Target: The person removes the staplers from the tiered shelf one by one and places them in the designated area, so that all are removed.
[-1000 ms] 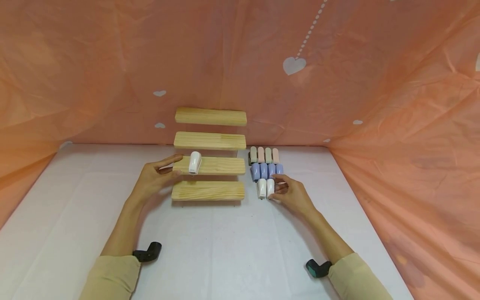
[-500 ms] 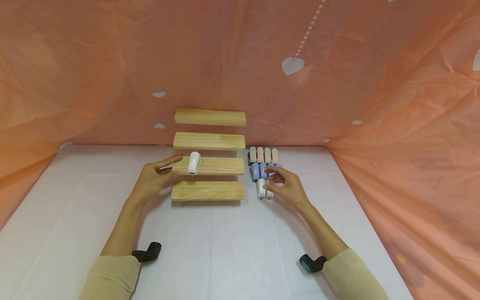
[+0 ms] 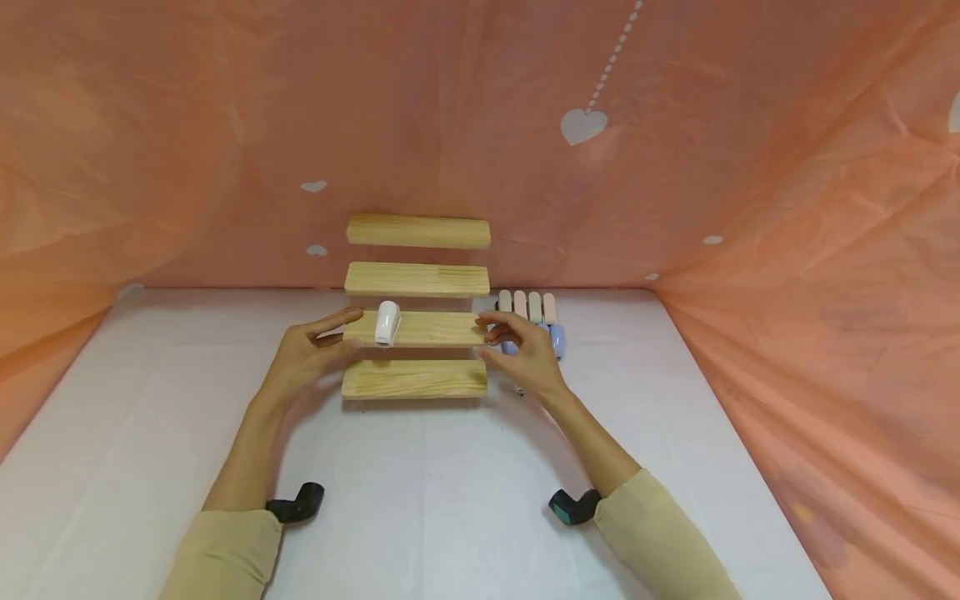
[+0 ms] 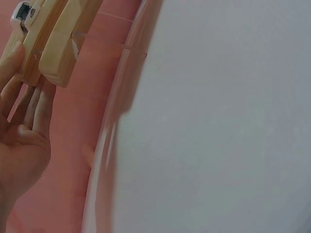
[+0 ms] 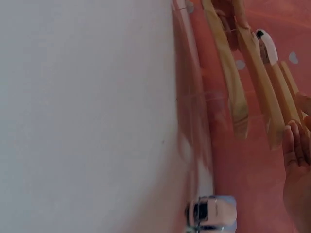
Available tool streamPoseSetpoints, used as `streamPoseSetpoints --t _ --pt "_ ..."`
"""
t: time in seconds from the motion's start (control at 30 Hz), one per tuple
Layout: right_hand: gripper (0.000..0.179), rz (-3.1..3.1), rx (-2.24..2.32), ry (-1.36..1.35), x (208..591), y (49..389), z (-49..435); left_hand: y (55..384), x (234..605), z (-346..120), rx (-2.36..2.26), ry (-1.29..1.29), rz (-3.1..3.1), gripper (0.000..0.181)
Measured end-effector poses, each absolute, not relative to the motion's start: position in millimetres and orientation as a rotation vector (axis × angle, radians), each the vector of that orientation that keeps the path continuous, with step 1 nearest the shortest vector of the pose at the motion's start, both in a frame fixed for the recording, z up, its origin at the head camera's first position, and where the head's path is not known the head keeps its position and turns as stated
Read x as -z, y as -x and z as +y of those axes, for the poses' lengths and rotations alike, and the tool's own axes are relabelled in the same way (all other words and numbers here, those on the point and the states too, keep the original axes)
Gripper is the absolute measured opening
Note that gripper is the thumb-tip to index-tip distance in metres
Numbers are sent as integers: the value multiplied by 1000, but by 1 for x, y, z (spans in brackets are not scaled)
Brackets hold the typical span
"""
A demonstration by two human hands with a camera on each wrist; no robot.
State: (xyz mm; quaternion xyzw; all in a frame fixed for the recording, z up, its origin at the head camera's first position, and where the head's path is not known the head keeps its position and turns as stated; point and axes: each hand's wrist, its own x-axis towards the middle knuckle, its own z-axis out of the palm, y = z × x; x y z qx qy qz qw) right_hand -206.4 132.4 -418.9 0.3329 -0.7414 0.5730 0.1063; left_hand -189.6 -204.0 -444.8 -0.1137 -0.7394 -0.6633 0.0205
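Note:
In the head view, wooden shelf boards (image 3: 418, 231) rise in steps at the back of the table. My left hand (image 3: 307, 354) pinches the left end of the second board from the front (image 3: 435, 329), thumb at its front edge and fingers behind. A white mini stapler (image 3: 387, 323) stands on that board near this hand. At the board's other end is my right hand (image 3: 528, 354), fingertips right at the corner, thumb and fingers spread apart. The right wrist view shows those fingers (image 5: 292, 145) fairly straight beside the board ends.
Right of the boards, green and pink mini staplers (image 3: 550, 308) stand in a row. Blue mini staplers (image 3: 557, 342) are in front of them, partly hidden by my right hand. An orange cloth (image 3: 675, 167) hangs behind the white table (image 3: 427, 500).
My right hand has left the white staplers, passed over the blue ones and moved left to the board's right end. My left hand and the stapler on the board have stayed put.

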Motion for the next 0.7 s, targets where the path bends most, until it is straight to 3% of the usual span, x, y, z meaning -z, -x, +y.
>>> streamPoseSetpoints --t 0.2,0.7 --pt "41 -2179 -1707 -1029 400 199 113 190 447 -204 2081 359 -2279 51" --pt "50 -2219 -1788 -1040 414 223 76 190 446 -204 2063 357 -2292 53"
